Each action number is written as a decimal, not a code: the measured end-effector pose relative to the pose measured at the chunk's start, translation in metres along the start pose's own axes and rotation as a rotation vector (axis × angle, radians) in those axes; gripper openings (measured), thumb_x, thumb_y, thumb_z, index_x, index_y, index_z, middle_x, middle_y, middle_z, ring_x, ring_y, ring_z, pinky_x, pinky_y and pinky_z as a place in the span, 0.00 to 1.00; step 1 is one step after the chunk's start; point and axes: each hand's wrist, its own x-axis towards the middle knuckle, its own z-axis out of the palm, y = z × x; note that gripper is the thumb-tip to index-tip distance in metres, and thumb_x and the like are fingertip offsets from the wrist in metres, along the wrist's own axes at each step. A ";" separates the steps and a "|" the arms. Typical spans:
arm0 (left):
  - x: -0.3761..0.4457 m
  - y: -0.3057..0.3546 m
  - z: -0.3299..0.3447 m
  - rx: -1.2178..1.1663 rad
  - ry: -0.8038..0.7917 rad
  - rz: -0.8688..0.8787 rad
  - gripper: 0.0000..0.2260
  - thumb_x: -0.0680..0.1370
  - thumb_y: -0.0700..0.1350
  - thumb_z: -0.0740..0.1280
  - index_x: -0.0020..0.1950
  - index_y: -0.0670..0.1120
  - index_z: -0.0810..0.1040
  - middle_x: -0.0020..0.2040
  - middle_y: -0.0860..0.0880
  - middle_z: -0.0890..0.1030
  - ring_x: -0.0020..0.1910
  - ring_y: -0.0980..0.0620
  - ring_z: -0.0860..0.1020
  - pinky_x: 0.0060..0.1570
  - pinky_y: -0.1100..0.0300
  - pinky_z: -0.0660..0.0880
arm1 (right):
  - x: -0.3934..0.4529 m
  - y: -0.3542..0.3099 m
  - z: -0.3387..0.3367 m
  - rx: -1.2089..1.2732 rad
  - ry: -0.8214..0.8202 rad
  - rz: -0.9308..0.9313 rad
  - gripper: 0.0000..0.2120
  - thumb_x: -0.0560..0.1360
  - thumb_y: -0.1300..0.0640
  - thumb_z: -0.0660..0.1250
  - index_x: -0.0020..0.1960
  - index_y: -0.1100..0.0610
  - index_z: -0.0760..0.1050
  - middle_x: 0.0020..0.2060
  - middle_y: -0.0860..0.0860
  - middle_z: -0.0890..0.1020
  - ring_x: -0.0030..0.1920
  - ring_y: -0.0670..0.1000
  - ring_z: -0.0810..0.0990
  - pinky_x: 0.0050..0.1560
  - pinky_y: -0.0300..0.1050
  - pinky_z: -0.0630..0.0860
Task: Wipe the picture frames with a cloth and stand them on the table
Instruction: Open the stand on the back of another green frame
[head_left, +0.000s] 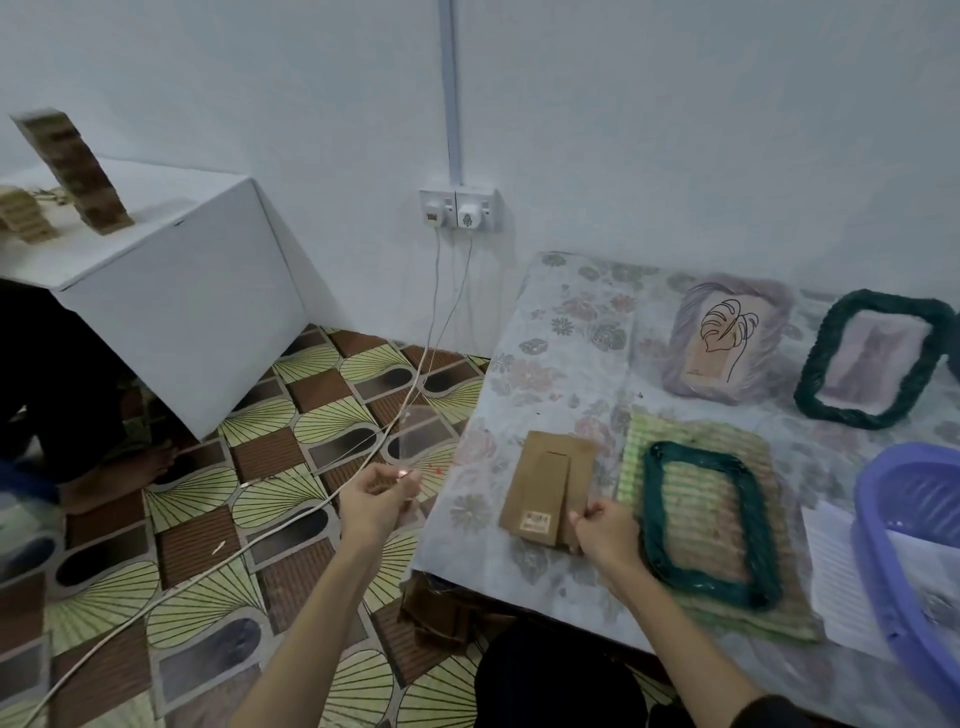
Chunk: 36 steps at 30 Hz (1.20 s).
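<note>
Frame taken apart, pane in hand

Left hand (376, 496) pinches a clear pane (415, 434); right hand (602, 527) grips the backing (550, 486) on the table (524, 332). The empty frame (709, 525) lies just right of it on the cloth (670, 431). Probably next: wipe the pane.
</note>
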 end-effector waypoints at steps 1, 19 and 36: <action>-0.002 0.001 0.001 0.000 -0.010 -0.001 0.04 0.73 0.36 0.71 0.41 0.40 0.76 0.35 0.46 0.79 0.21 0.62 0.76 0.21 0.68 0.72 | -0.003 -0.001 -0.001 -0.078 -0.012 -0.020 0.12 0.73 0.59 0.68 0.35 0.58 0.67 0.39 0.60 0.80 0.39 0.57 0.79 0.41 0.48 0.77; -0.073 -0.033 0.149 0.149 -0.413 0.066 0.09 0.76 0.49 0.68 0.55 0.47 0.80 0.45 0.47 0.83 0.42 0.52 0.80 0.39 0.61 0.78 | -0.037 0.046 -0.126 0.291 -0.041 -0.087 0.09 0.76 0.69 0.61 0.38 0.61 0.71 0.29 0.54 0.76 0.31 0.51 0.73 0.32 0.39 0.69; -0.081 -0.073 0.181 1.211 -0.704 0.894 0.17 0.80 0.43 0.56 0.67 0.52 0.73 0.66 0.56 0.72 0.66 0.53 0.66 0.61 0.59 0.65 | 0.000 0.096 -0.141 0.046 0.049 -0.014 0.06 0.74 0.66 0.62 0.39 0.60 0.68 0.33 0.55 0.73 0.35 0.52 0.71 0.34 0.42 0.65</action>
